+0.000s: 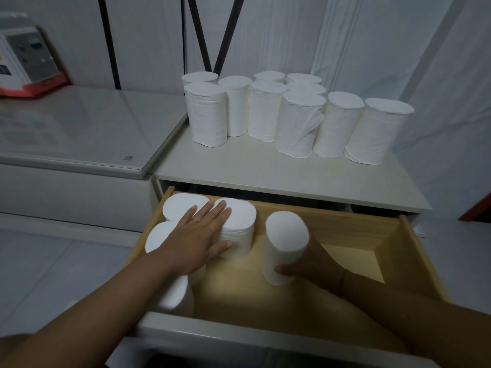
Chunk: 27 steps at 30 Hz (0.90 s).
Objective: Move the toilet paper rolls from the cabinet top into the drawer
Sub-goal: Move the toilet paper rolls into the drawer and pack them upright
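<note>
- White draped fabric (372,35) forms the backdrop behind a pale cabinet, with two dark straps crossing it at upper centre.
- On the cabinet top (239,168), a cluster of upright toilet paper rolls (295,123) stands toward the back, packed close together, with two more lined up on the right.
- Below it, the drawer (417,261) is pulled open, showing a light wooden interior.
- Several stored rolls (239,221) stand upright and touching in the drawer's left part.
- The left hand (198,237) lies flat on top of them, fingers straight and spread, thumb against one roll's side. It wears a ring (195,220).
- The right hand (316,264) grips a single roll (285,243) from behind, thumb wrapped round its lower front.
- That roll is upright, slightly tilted, inside the drawer just right of the stored group and apart from it. Whether it touches the floor is unclear.
- To the left sits a white lidded appliance (79,128) carrying a box with a red base (29,57).
</note>
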### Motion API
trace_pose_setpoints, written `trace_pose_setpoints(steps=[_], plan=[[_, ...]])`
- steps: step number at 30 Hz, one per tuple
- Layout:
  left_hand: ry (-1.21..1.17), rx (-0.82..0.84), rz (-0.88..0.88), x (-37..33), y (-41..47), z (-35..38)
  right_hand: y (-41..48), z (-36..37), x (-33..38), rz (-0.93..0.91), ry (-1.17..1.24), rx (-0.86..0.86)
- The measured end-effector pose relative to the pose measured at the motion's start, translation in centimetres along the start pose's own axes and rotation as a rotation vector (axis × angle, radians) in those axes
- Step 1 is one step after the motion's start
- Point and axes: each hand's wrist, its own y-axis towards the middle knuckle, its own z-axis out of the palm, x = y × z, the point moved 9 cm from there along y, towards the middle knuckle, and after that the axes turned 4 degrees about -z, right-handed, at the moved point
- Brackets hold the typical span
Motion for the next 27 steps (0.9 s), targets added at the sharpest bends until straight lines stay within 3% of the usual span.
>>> trace_pose_setpoints(steps=[8, 13, 18, 27], plan=[[-0.003, -0.001, 0.003, 0.1, 0.0, 0.1, -0.6, -1.1, 1.8, 0.057, 0.037, 0.227], [0.001, -0.008, 0.002, 0.0, 0.0, 0.1, 1.0, -3.4, 1.9, 0.23, 0.082, 0.194], [-0.003, -0.012, -0.005, -0.1, -0.3, -0.1, 1.6, -1.0, 2.2, 0.306, 0.088, 0.341], [-0.023, 0.002, -0.007, 0.0, -0.4, 0.0, -1.1, 0.0, 1.9, 0.409, -0.06, 0.396]])
